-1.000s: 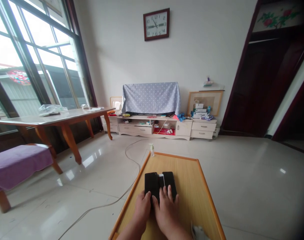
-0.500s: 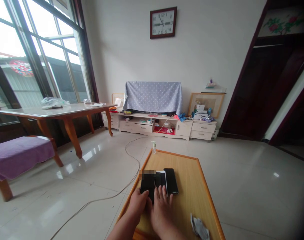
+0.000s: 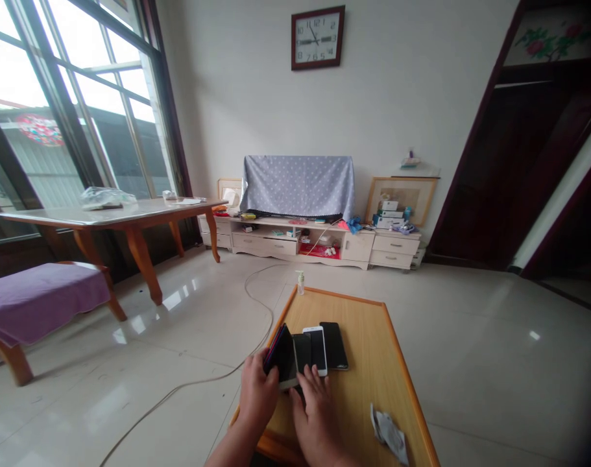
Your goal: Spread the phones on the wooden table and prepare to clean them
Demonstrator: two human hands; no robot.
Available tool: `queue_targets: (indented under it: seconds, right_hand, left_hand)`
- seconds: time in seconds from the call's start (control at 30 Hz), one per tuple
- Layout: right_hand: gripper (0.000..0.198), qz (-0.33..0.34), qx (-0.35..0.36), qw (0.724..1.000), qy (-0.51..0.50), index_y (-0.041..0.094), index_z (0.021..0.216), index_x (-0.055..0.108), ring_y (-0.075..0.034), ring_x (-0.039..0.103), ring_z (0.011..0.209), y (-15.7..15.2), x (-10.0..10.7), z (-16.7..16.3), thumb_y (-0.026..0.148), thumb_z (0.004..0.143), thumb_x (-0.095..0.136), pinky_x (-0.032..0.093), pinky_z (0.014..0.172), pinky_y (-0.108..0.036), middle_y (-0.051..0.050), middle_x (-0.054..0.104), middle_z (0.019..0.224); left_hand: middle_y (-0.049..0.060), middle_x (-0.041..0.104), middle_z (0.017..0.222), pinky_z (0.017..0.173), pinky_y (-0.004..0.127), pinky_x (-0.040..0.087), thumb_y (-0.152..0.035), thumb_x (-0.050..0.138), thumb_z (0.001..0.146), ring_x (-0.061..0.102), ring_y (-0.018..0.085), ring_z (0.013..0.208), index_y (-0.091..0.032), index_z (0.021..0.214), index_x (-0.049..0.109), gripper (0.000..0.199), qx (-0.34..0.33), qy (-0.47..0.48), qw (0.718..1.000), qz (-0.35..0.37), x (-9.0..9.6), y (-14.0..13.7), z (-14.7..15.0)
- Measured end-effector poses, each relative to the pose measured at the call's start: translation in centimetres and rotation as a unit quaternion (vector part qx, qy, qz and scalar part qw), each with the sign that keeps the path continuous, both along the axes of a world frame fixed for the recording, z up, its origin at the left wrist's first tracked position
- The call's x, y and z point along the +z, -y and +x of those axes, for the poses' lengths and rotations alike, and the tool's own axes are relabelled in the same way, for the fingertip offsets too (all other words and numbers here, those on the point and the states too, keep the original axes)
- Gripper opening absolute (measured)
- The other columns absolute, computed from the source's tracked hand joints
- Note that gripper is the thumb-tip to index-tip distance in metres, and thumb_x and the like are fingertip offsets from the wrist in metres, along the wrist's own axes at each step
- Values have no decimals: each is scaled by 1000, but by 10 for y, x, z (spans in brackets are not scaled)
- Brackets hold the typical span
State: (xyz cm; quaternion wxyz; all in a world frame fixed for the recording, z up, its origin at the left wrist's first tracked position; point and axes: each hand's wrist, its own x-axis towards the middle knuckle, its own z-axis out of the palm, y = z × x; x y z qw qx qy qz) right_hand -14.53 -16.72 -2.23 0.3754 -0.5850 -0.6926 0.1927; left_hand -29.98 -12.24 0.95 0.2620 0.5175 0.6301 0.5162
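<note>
Phones (image 3: pixel 319 347) lie side by side on table (image 3: pixel 373 363); crumpled paper (image 3: pixel 390 438) near; left hand (image 3: pixel 257 391) now grips a tilted-up phone (image 3: pixel 280 355), flat before; right hand (image 3: pixel 313 405) rests open on the others.

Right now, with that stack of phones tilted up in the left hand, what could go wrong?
The stack of phones in the left hand is tipped up beside the table's left edge; one could slide off to the floor. The right hand fingers rest near the white phone and could nudge it into the black phone.

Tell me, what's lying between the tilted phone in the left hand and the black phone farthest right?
A white-framed phone lies flat between the tilted phone and the black phone, under the right hand's fingertips, in the head view.
</note>
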Motion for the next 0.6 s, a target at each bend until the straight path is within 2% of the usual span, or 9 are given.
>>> queue_targets:
  seconds: [0.13, 0.2, 0.3, 0.43, 0.5, 0.6]
  right_hand:
    - [48, 16, -21, 995, -93, 18, 130, 66, -29, 42, 142, 8, -4, 5, 48, 99, 43, 34, 119, -49, -13, 54, 146]
    - [51, 1, -39, 989, -141, 19, 130, 65, -27, 45, 140, 12, -5, 10, 52, 99, 42, 38, 117, -44, -13, 55, 146]
    - [59, -32, -68, 978, -196, 19, 135, 61, -26, 49, 137, 14, -4, 20, 60, 98, 41, 40, 114, -41, -11, 56, 145]
    - [69, -82, -99, 958, -255, 18, 135, 59, -28, 56, 130, 12, 1, 26, 69, 93, 41, 45, 109, -39, -12, 64, 136]
    - [70, -103, -109, 941, -303, 19, 135, 58, -29, 61, 124, 9, 2, 27, 71, 91, 41, 51, 100, -39, -13, 65, 133]
    - [68, -135, -134, 906, -379, 22, 130, 59, -29, 70, 106, 2, 3, 30, 73, 88, 43, 59, 77, -38, -13, 68, 127]
  left_hand:
    - [5, 59, 110, 101, 41, 44, -21, 52, 85, 54, 24, 108, -26, 125, 62, 42, -58, -162, 982, 78, -2, 21, -2]
    - [5, 58, 115, 100, 39, 45, -16, 48, 87, 53, 23, 110, -30, 130, 58, 47, -102, -214, 968, 87, -2, 34, -3]
    - [5, 58, 120, 103, 39, 45, -10, 48, 83, 52, 22, 114, -32, 134, 55, 56, -158, -249, 952, 87, -3, 48, -6]
    - [5, 58, 128, 109, 44, 43, -6, 51, 76, 50, 25, 121, -32, 132, 56, 62, -174, -264, 944, 93, -10, 56, -8]
    - [6, 55, 137, 114, 48, 40, -6, 52, 74, 47, 27, 130, -32, 132, 56, 63, -172, -267, 943, 99, -16, 55, -9]
    - [7, 49, 148, 120, 54, 34, -4, 50, 72, 38, 29, 142, -29, 132, 57, 65, -176, -267, 942, 106, -25, 50, -10]
